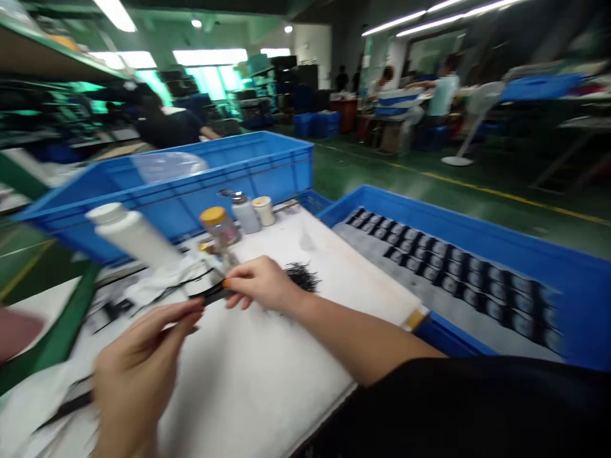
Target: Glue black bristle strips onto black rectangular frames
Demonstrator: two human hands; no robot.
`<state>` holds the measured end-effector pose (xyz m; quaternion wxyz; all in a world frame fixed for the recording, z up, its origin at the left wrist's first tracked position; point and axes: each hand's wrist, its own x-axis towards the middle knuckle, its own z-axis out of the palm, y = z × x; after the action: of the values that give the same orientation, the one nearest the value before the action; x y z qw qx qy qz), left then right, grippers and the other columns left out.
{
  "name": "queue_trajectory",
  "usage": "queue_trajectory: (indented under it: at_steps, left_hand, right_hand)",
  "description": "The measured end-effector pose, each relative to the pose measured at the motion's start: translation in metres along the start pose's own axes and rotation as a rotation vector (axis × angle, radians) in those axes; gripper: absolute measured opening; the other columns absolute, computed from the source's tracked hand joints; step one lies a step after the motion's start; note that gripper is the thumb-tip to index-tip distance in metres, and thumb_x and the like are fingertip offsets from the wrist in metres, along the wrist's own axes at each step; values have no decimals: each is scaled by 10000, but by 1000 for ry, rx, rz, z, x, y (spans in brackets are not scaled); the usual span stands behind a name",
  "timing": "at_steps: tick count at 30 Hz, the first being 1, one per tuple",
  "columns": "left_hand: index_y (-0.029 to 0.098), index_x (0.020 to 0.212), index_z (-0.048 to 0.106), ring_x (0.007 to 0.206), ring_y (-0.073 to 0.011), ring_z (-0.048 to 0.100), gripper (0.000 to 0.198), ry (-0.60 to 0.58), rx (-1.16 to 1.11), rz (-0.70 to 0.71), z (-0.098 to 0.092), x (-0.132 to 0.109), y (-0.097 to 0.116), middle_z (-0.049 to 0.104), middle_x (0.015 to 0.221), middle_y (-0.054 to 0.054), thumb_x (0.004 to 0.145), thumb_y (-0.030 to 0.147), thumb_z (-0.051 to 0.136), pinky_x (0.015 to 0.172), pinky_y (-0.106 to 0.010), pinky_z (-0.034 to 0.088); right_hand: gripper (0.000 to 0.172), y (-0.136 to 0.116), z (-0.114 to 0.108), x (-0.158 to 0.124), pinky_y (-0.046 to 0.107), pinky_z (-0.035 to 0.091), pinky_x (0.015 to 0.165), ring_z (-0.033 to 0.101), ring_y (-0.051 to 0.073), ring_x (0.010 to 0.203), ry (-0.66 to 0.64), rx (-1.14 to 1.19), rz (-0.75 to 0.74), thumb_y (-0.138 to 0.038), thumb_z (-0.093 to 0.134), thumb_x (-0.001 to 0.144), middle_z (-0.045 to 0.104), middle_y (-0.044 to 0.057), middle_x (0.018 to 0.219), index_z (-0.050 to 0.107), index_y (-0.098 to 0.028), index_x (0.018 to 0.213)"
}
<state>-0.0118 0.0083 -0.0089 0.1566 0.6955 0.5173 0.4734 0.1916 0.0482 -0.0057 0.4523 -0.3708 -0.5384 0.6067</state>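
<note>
Between my two hands a small dark strip point(214, 295) is stretched over the white work surface point(229, 388). My left hand point(143, 362) pinches its near end between thumb and fingers. Fingertips of my right hand point(260, 283) close on its other end. Motion blur hides what kind of part the strip is. Just behind my right hand lies a pile of thin black pieces point(303, 277). White cloth or paper with black strips point(167, 286) on it lies beyond my left hand.
A white bottle point(136, 235), a yellow-lidded jar point(219, 224), a metal-topped dispenser point(245, 213) and a cream container point(264, 210) line the back edge. A large blue crate point(267, 172) stands behind. At right, another blue crate point(477, 219) holds rows of dark parts point(449, 270). People work farther off.
</note>
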Motion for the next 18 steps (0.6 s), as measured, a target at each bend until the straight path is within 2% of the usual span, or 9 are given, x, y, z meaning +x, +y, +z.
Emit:
queue_trajectory:
  at_steps: [1, 4, 10, 18]
  left_hand:
    - [268, 976, 714, 734, -174, 652, 161, 11, -29, -27, 2, -1, 9, 698, 912, -10, 825, 314, 682, 636, -289, 535]
    - [257, 886, 730, 755, -155, 650, 74, -14, -61, 37, 7, 1, 23, 691, 883, 2, 837, 259, 674, 674, -274, 537]
    - [246, 849, 727, 773, -136, 632, 56, 3, 37, 109, 6, 3, 20, 703, 831, 17, 841, 215, 681, 669, -252, 502]
    - [232, 849, 714, 783, -145, 580, 45, -11, 151, 145, 10, 3, 20, 686, 818, 14, 839, 205, 680, 653, -257, 482]
  right_hand:
    - [137, 0, 2, -1, 190, 519, 509, 698, 156, 661, -9, -1, -2, -201, 571, 821, 669, 59, 695, 664, -109, 778]
    - [157, -1, 7, -3, 184, 522, 498, 719, 183, 706, -39, -9, 37, -195, 574, 828, 701, 96, 768, 684, -84, 833]
    - [186, -4, 13, -9, 162, 533, 518, 725, 165, 728, -88, -38, 52, -164, 580, 830, 726, 87, 805, 716, -101, 941]
    - [156, 1, 14, -9, 179, 555, 561, 725, 168, 746, -119, -102, -4, -184, 585, 826, 723, 79, 817, 721, -111, 854]
